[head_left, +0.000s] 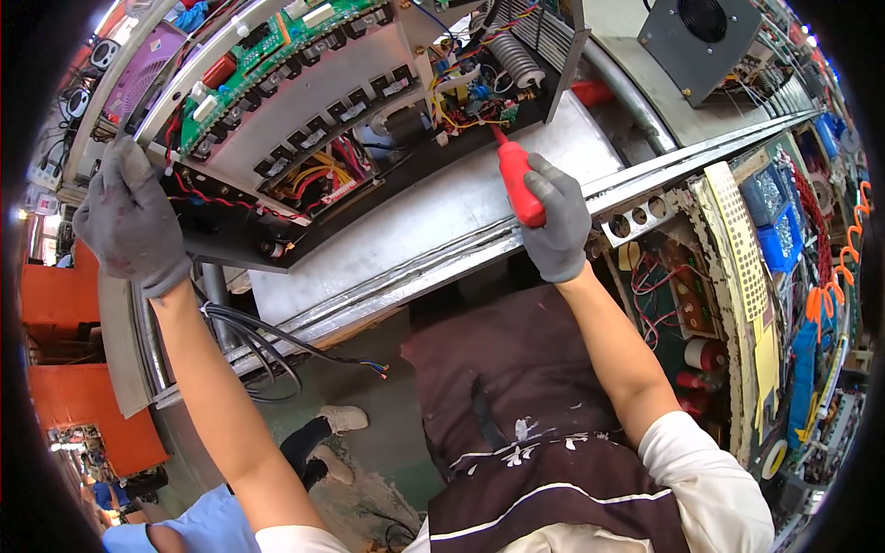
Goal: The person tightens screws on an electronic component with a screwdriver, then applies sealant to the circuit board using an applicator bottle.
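Observation:
An opened electrical machine chassis [364,207] lies on the bench before me, its circuit boards and wires exposed. My right hand [559,221], in a grey glove, is wrapped round the red handle of a screwdriver [522,181]. The screwdriver points up and away; its tip reaches the chassis's near edge, beside a small green board [507,112] and loose wires, and its exact contact is hard to see. At the chassis's left end my gloved left hand [138,217] has its fingers closed at the end of a metal frame bar [159,115]. A long green circuit board [267,69] runs along that bar.
A steel bench rail [415,267] crosses in front of me. Black cables [253,332] hang over it at left. Another grey unit with a fan [705,41] stands far right. Blue bins [779,230] of small parts sit at right. A person in blue [198,525] is at lower left.

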Available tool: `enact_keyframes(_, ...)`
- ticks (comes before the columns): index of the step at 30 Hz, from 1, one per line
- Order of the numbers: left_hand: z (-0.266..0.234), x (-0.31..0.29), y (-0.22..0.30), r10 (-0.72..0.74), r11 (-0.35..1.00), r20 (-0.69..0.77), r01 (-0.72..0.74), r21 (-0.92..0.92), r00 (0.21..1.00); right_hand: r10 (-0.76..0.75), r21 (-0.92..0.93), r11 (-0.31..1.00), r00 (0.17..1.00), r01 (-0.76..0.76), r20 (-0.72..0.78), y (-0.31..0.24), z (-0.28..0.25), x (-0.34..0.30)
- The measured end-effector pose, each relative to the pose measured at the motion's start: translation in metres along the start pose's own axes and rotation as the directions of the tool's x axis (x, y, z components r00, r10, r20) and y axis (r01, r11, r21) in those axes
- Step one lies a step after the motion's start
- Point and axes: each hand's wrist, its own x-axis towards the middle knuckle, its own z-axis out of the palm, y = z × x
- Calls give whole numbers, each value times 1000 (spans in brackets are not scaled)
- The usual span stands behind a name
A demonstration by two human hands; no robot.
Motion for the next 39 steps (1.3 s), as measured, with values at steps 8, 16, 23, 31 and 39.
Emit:
enact_keyframes(8,-4,-1,-1,-5,999,18,4,51,1000,-32,-171,984,998,40,49,-17,1,9)
enact_keyframes(16,-4,1,1,-33,998,41,31,51,999,-8,-218,976,998,23,67,-18,4,4)
enact_keyframes(23,-6,2,4,-30,1000,-29,29,-2,999,23,-257,967,995,3,98,-34,4,15)
enact_keyframes(31,-20,10,18,-112,993,-9,111,-50,994,46,-271,962,993,-14,111,-38,4,19)
enact_keyframes(39,-20,11,16,-117,989,26,119,-88,993,44,-254,967,995,-20,90,-41,8,13)
